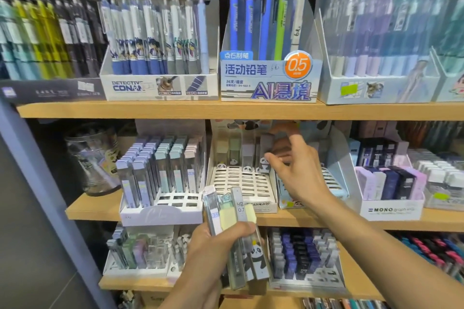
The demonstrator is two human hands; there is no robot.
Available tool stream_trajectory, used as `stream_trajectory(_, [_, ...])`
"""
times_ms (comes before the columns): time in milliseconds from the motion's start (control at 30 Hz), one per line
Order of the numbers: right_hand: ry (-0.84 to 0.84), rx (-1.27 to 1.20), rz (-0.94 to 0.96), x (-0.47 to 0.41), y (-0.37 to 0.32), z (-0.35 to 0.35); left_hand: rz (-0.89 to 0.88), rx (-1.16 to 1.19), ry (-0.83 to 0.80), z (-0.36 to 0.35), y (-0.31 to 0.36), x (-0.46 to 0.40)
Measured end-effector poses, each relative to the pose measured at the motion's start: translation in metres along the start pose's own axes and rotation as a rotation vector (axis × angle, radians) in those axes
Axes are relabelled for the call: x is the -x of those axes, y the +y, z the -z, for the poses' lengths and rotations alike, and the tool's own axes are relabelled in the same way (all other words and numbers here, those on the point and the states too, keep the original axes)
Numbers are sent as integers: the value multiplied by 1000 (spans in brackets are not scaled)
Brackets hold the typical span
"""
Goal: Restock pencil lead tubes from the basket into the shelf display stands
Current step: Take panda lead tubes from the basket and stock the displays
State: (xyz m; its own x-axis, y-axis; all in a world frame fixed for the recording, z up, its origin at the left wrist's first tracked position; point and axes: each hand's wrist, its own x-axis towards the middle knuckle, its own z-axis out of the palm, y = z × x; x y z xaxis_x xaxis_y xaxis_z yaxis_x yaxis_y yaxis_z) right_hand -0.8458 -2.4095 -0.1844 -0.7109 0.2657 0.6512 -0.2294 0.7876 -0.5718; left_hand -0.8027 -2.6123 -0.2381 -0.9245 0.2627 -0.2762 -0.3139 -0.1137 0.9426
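Head view: our right hand [293,170] pinches a grey lead tube [266,150] in the panda display stand [241,183] on the middle shelf. Our left hand [221,241] grips a bundle of tubes [233,211] below; next, we judge, seating this tube squarely in its slot.

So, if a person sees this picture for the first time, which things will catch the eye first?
Probably the two hands in the middle: the left hand grips a bundle of lead tubes low in front, while the right hand reaches to a tube in the panda display stand on the middle shelf. Above it, the blue pencil box with its orange 0.5 badge stands out.
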Motion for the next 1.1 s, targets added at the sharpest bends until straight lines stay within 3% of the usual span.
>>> stream_trajectory(233, [32, 98, 127, 9, 8, -9, 10, 23, 5, 3, 1, -2])
stream_trajectory(567, [15, -17, -100, -5, 17, -9, 10, 44, 13, 5, 0, -2])
stream_trajectory(900, [-98, 208, 147, -2, 11, -6, -1, 48, 9, 3, 2, -3])
stream_trajectory(1100, [-113, 288, 97, -4, 9, -8, -22, 40, -4, 4, 5, 0])
